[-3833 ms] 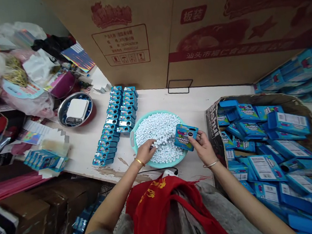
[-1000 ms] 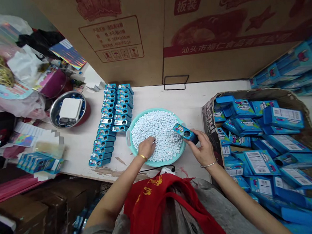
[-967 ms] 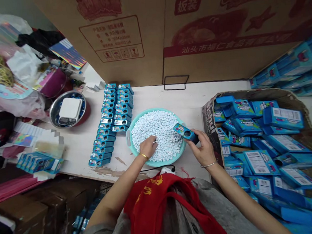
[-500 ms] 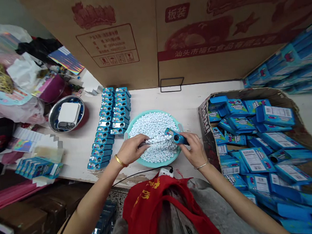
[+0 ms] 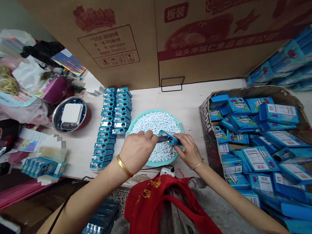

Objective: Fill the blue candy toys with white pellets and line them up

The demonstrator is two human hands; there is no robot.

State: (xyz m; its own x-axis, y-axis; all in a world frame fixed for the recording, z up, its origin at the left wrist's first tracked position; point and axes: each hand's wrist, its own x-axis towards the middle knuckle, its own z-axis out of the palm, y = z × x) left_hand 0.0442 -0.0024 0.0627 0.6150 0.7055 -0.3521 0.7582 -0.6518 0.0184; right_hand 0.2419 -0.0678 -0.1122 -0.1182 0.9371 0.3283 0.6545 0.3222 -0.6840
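A green basin [image 5: 181, 127] of small white candies [image 5: 153, 121] stands in front of me. Over it, my left hand [image 5: 137, 150] grips a small dark scoop [image 5: 162, 139], its far end at the round hole of a small blue candy box [image 5: 174, 140]. What the scoop holds is hidden from view. My right hand [image 5: 188, 150] pinches that box between thumb and fingers, tilted with its hole towards the scoop. Left of the basin, blue boxes with round holes stand in two rows [image 5: 104, 140].
To the right is an open carton [image 5: 210, 141] heaped with blue boxes [image 5: 259, 158]. A metal bowl [image 5: 86, 118] holding a white scale [image 5: 71, 114] stands at the left. Large cardboard boxes [image 5: 130, 75] wall off the back. A black cable [image 5: 62, 207] crosses near my left arm.
My left hand has turned over and risen from the candies to the right, bringing the scoop against the box. My right hand has shifted slightly left with the box.
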